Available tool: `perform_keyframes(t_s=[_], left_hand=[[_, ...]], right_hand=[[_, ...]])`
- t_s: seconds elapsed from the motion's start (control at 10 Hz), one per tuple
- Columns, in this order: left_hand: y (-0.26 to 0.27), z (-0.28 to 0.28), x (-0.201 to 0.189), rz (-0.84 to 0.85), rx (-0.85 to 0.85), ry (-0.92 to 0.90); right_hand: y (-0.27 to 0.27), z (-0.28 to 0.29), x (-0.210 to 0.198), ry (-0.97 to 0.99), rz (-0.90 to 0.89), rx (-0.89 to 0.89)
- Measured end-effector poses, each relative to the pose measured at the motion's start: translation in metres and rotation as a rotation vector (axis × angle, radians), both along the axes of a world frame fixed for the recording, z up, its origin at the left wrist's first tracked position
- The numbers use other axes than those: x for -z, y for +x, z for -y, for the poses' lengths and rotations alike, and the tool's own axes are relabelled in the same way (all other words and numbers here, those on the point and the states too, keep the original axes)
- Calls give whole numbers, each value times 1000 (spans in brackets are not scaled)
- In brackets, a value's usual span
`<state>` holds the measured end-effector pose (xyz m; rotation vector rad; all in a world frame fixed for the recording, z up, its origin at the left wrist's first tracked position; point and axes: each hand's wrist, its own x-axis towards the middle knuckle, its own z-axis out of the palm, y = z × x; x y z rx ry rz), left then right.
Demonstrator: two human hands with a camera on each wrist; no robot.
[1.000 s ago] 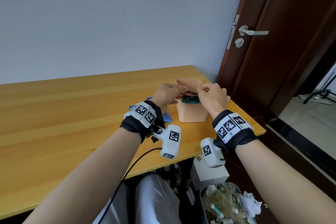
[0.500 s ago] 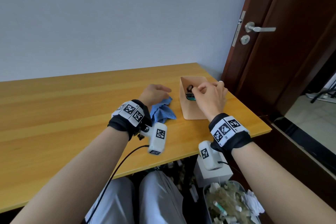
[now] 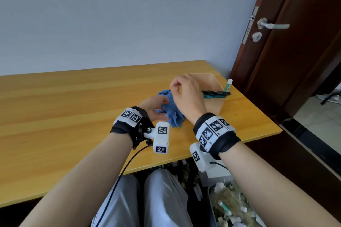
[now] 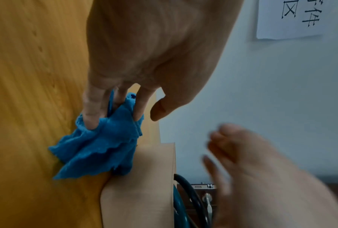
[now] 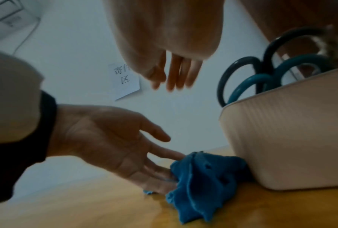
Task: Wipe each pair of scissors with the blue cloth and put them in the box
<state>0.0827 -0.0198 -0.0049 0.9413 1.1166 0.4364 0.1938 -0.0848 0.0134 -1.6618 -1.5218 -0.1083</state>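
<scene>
The blue cloth (image 3: 172,114) lies crumpled on the wooden table (image 3: 73,112), against the left side of the beige box (image 3: 215,105). Dark and teal scissors (image 3: 215,94) stand in the box with their handles sticking out (image 5: 261,77). My left hand (image 3: 160,108) lies on the cloth, its straight fingers (image 4: 90,114) pressing into the folds (image 4: 101,151). My right hand (image 3: 178,88) hovers just above the cloth and left of the box, fingers loose (image 5: 173,77), holding nothing. The scissor blades are hidden inside the box (image 5: 291,146).
A green-and-white tube (image 3: 228,84) stands behind the box near the table's right edge. A dark wooden door (image 3: 295,51) is close on the right. A full waste bin (image 3: 232,206) sits under the table by my knees.
My right hand has left the box, where the scissors stay, and moved left over the cloth. My left hand went from the box back down onto the cloth.
</scene>
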Motion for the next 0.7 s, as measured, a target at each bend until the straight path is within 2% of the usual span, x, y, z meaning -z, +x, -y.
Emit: perform_keyframes(t_s=[0.1, 0.2, 0.3, 0.4, 0.5, 0.6, 0.7], left_hand=[[-11, -3, -1, -24, -62, 58], [-23, -14, -4, -197, -83, 256], [-24, -24, -4, -249, 5, 321], [-20, -24, 1, -221, 153, 209], [-19, -18, 4, -177, 219, 160], [-27, -18, 3, -96, 151, 158], [-46, -26, 2, -35, -39, 245]], right_hand=[[-3, -13, 18, -420, 31, -13], [0, -21, 46, -724, 131, 2], [2, -22, 57, -732, 65, 8], [5, -27, 58, -696, 21, -42], [4, -33, 55, -796, 25, -108], [-2, -37, 53, -648, -30, -2], [-17, -41, 45, -256, -238, 1]])
